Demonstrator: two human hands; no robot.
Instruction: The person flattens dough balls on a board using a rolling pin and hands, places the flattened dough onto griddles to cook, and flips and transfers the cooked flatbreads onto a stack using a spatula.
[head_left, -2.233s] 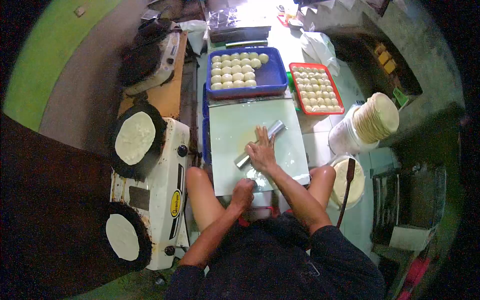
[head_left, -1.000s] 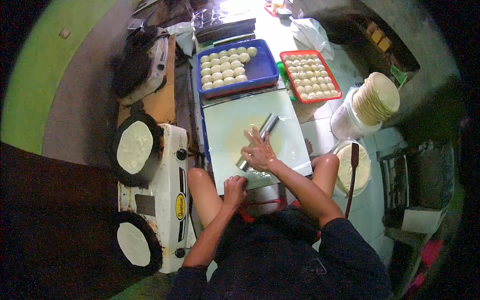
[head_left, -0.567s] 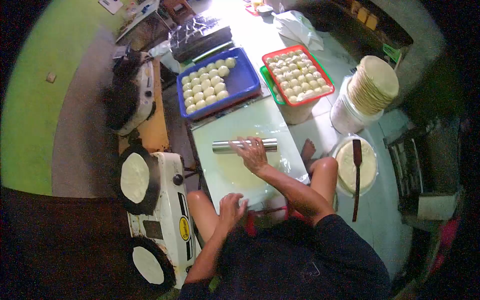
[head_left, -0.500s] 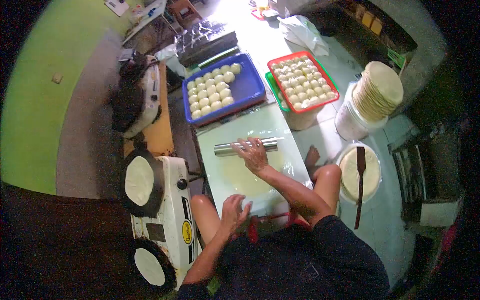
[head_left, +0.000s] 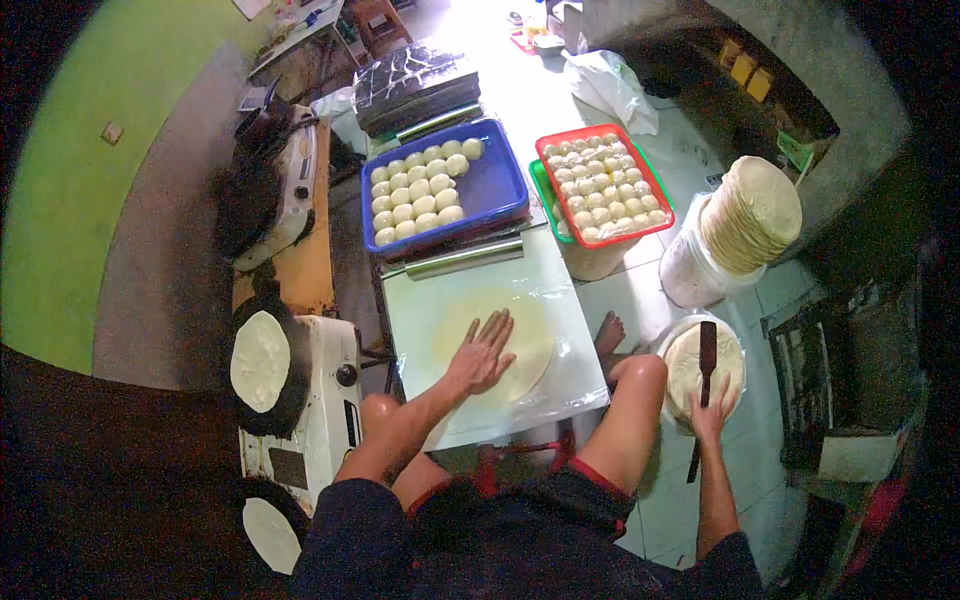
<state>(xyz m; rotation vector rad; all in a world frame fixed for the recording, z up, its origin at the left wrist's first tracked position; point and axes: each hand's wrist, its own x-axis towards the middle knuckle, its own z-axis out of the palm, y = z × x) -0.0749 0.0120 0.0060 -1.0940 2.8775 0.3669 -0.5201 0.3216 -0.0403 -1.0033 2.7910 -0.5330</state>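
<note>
My left hand (head_left: 482, 352) lies flat with fingers spread on a thin, rolled-out round of dough (head_left: 525, 345), which is on a white board (head_left: 420, 400) covered in clear plastic. A shiny metal rolling pin (head_left: 465, 258) rests along the board's far edge, away from both hands. To the right, my right hand (head_left: 711, 415) has its fingers around the handle of a dark, long spatula (head_left: 707, 350). The spatula lies across a stack of pale flatbreads (head_left: 685, 365) on a round, plastic-lined base.
Dough balls fill part of a blue tray (head_left: 500, 195) and a red tray (head_left: 655, 185). Flat rounds sit on two dark griddles (head_left: 298, 375) of a white stove (head_left: 330, 365) at left. Tall flatbreads (head_left: 755, 210) top a white bucket (head_left: 690, 265).
My right hand has left the rolling pin and moved to the spatula at right. The pin now rests at the board's far edge. My left hand has moved forward onto the dough.
</note>
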